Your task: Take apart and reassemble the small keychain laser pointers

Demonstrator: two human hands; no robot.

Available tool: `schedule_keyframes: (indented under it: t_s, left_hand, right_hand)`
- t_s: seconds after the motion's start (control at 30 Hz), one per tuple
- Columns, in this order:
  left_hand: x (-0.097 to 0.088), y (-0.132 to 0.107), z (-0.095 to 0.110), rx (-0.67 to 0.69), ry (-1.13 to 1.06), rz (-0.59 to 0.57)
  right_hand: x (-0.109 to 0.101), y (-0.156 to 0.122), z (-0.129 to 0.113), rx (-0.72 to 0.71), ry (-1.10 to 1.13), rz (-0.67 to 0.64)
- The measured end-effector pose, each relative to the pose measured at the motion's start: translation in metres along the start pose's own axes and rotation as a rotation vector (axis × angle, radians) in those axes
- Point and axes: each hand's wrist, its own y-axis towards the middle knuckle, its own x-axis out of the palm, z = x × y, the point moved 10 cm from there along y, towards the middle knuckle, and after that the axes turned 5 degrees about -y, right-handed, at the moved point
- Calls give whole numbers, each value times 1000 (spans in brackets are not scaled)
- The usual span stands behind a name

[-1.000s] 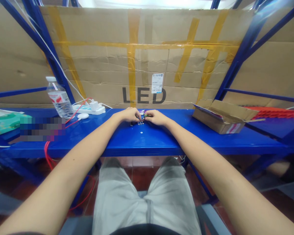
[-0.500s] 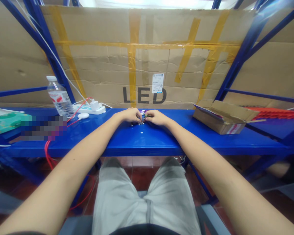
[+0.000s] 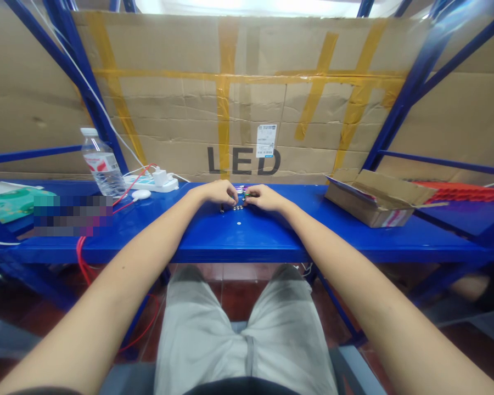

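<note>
Both of my hands rest over the blue table, close together with a narrow gap between them. My left hand (image 3: pixel 222 192) has its fingers curled down and closed; anything in them is too small to make out. My right hand (image 3: pixel 265 198) is closed too, with a small green piece (image 3: pixel 247 195) at its fingertips. Just in front of the fingers lie several small shiny silver pieces (image 3: pixel 239 207). Behind them, partly covered by the hands, are shiny purple, stick-like items (image 3: pixel 241 189). A small dark metallic piece (image 3: pixel 222 208) lies below my left hand.
On the blue table (image 3: pixel 239 241), an open cardboard box (image 3: pixel 370 203) stands at right beside red, ridged material (image 3: pixel 465 192). At left are a water bottle (image 3: pixel 102 164), a white power strip (image 3: pixel 160 181) with cables, and a green packet (image 3: pixel 16 203). Large cardboard (image 3: pixel 168 120) stands behind.
My left fingertips have drawn up slightly from the small silver pieces, which show a little more. My right hand stays nearly still. The view has shifted very slightly.
</note>
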Motion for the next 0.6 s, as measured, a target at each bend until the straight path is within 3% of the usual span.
schedule_keyframes:
  t_s: [0.3, 0.6]
  left_hand:
    - [-2, -5, -8, -117, 59, -25]
    - [-1, -6, -3, -114, 120, 6]
  right_hand:
    - [-1, -2, -1, 45, 16, -3]
    - [2, -2, -3, 43, 58, -14]
